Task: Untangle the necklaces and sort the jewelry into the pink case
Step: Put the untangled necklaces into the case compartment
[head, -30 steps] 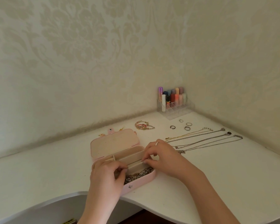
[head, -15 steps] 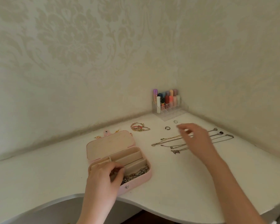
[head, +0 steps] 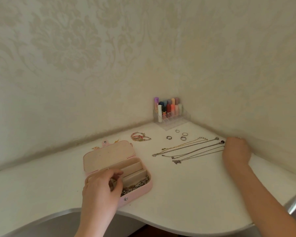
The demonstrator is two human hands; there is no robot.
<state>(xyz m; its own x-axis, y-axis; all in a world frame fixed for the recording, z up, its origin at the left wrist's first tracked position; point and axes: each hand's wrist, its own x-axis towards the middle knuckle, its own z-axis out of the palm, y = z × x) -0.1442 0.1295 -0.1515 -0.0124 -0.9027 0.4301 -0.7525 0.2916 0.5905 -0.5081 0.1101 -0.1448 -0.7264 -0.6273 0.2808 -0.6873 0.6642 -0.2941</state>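
Fingers of my left hand (head: pixel 102 189) stay curled down into the open pink case (head: pixel 144 188) at the desk (head: pixel 186 194) front, touching the chain pile (head: pixel 135 185) in its nearest compartment; I cannot tell whether they pinch anything. My right hand (head: pixel 236 151) has moved since half a second ago from above the necklaces (head: pixel 188 149) to their far right ends, fingers bent at the clasps, grip hidden. Beyond lie four rings (head: pixel 183 138), bracelets (head: pixel 140 136), and a clear organizer (head: pixel 169 115) in the corner.
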